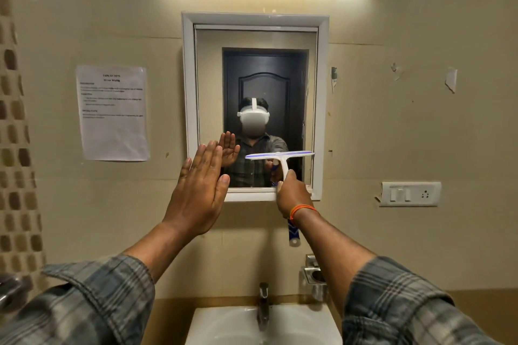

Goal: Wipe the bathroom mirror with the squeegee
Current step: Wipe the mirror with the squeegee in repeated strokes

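Most of the mirror [252, 78] above the squeegee [280, 156] looks unswept; right hand [293, 194] clenched around its handle, left hand [200, 185] flat, fingers [206, 157] released.

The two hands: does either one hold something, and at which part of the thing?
The right hand holds the squeegee by its handle, just below the blade. The left hand is open and flat, holding nothing.
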